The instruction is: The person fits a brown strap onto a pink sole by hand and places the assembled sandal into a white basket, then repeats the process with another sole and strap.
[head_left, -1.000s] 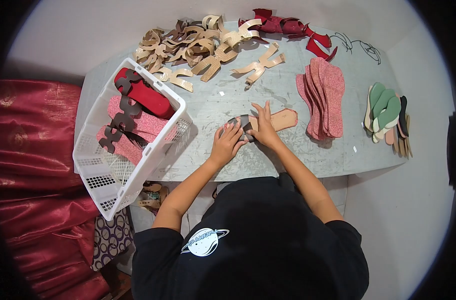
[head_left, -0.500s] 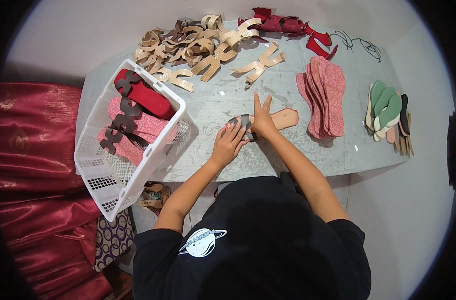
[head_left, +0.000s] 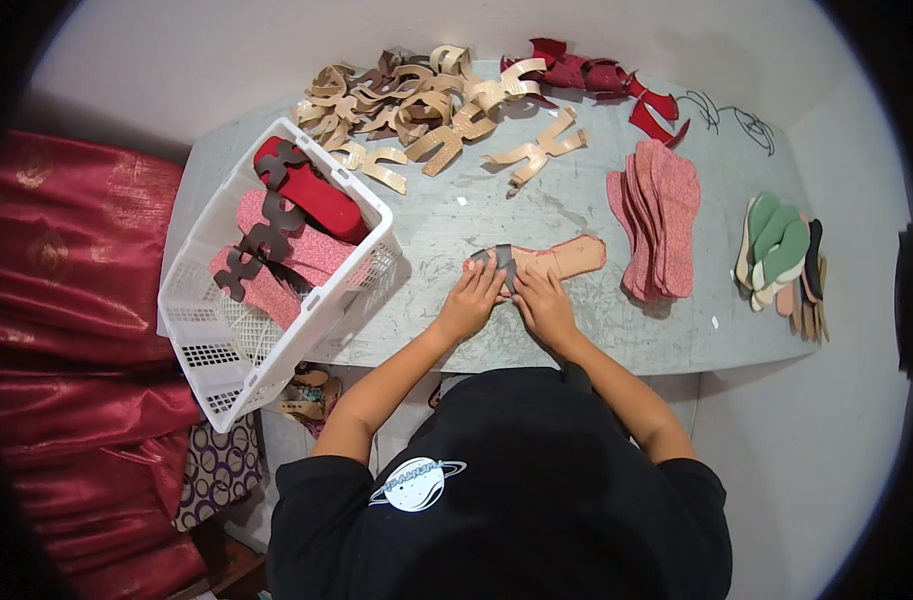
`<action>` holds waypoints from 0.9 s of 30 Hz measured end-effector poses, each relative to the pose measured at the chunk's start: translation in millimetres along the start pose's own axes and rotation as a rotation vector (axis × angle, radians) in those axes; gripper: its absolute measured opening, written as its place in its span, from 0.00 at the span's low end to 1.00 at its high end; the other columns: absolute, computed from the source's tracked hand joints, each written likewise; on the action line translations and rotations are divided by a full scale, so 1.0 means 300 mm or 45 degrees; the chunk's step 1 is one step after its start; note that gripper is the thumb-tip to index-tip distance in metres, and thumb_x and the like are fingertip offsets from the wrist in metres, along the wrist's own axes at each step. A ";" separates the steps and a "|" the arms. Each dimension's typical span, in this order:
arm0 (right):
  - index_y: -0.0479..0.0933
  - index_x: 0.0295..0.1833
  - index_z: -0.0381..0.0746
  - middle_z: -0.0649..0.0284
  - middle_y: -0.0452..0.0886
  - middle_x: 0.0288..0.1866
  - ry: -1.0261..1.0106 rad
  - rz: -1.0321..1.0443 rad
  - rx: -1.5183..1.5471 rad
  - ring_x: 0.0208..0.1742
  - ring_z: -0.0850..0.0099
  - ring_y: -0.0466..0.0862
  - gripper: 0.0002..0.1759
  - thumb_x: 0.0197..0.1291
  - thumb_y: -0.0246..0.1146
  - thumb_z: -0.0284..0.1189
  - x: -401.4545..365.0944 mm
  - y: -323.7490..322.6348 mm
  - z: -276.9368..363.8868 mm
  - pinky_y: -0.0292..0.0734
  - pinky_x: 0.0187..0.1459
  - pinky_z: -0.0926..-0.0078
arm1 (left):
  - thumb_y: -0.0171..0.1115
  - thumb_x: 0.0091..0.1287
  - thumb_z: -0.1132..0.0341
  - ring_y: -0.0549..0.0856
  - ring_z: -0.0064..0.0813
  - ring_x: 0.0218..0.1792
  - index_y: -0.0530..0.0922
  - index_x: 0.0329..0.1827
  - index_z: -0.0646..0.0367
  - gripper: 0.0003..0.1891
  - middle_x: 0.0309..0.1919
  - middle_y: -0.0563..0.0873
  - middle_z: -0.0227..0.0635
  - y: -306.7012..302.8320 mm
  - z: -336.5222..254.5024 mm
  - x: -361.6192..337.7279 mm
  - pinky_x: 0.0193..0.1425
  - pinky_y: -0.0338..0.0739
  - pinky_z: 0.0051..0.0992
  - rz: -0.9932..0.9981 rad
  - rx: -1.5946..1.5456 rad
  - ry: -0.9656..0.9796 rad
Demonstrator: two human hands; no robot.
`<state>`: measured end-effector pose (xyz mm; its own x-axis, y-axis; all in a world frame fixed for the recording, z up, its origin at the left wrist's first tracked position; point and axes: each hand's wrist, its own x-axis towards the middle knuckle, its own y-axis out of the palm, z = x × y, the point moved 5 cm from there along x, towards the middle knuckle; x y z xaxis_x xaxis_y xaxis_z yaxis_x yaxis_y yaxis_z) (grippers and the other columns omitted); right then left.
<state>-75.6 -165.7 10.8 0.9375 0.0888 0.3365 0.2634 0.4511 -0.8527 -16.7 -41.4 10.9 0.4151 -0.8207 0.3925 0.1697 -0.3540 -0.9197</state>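
Hands meet right in the middle of the head view, at the near part of the grey table (head_left: 596, 335). The person's left hand (head_left: 468, 303) has its fingers bent down over the left end of a dark strap (head_left: 503, 264), and the right hand (head_left: 546, 306) comes in from the other side with its fingertips closed on the same strap, so both hands are narrow and gripping it, not spread flat. That strap sits across the toe end of a tan insole (head_left: 574, 256), which lies flat on the table with its heel end pointing right, toward a fanned stack of pink insoles (head_left: 658, 222) just beside it. Whether the strap wraps under the insole is hard to tell, since the fingers cover that bit. Left of the hands is a white basket (head_left: 238, 352), tilted and hanging partly over the table's left edge, with a red insole (head_left: 311, 190) and pink ones with dark straps lying in it. Along the far edge there's a big messy pile of gold straps (head_left: 411, 95), one loose gold strap (head_left: 541, 150) lying apart from it closer to the middle, and a bunch of red straps (head_left: 601, 76) to the right of the pile. A bit of black wire (head_left: 728, 112) curls at the far right corner. Well off to the right sits a small stack of green soles (head_left: 776, 235). Shiny red fabric (head_left: 66, 300) fills the left side next to the table.
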 end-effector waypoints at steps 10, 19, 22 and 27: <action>0.73 0.41 0.37 0.57 0.76 0.52 -0.123 -0.147 0.027 0.60 0.62 0.72 0.14 0.47 0.64 0.27 0.102 -0.055 0.016 0.59 0.63 0.51 | 0.58 0.60 0.57 0.76 0.32 0.55 0.75 0.56 0.56 0.22 0.56 0.77 0.39 -0.061 0.019 0.040 0.61 0.63 0.33 -0.065 -0.023 -0.017; 0.72 0.37 0.36 0.59 0.80 0.43 -0.175 -0.193 0.103 0.47 0.63 0.80 0.11 0.47 0.64 0.24 0.116 -0.038 -0.012 0.68 0.56 0.52 | 0.66 0.53 0.57 0.76 0.31 0.55 0.71 0.59 0.54 0.29 0.56 0.77 0.38 -0.099 0.041 0.037 0.59 0.56 0.36 -0.134 -0.529 -0.393; 0.72 0.36 0.36 0.59 0.80 0.43 -0.104 -0.226 0.162 0.46 0.62 0.80 0.10 0.46 0.64 0.24 0.125 -0.048 -0.018 0.68 0.57 0.52 | 0.67 0.51 0.64 0.78 0.29 0.52 0.73 0.56 0.53 0.26 0.52 0.80 0.35 -0.075 0.063 0.041 0.58 0.56 0.35 -0.173 -0.610 -0.443; 0.70 0.35 0.38 0.60 0.81 0.44 -0.116 -0.326 0.162 0.46 0.62 0.81 0.10 0.46 0.63 0.21 0.147 -0.140 0.005 0.63 0.60 0.49 | 0.62 0.47 0.74 0.81 0.26 0.45 0.78 0.47 0.53 0.20 0.41 0.84 0.28 -0.089 0.078 0.082 0.52 0.58 0.33 -0.395 -0.618 -0.475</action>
<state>-45.7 -179.4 62.2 0.8184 0.0346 0.5736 0.4527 0.5760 -0.6806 9.8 -41.8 45.1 0.7070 -0.4701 0.5284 -0.0530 -0.7803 -0.6232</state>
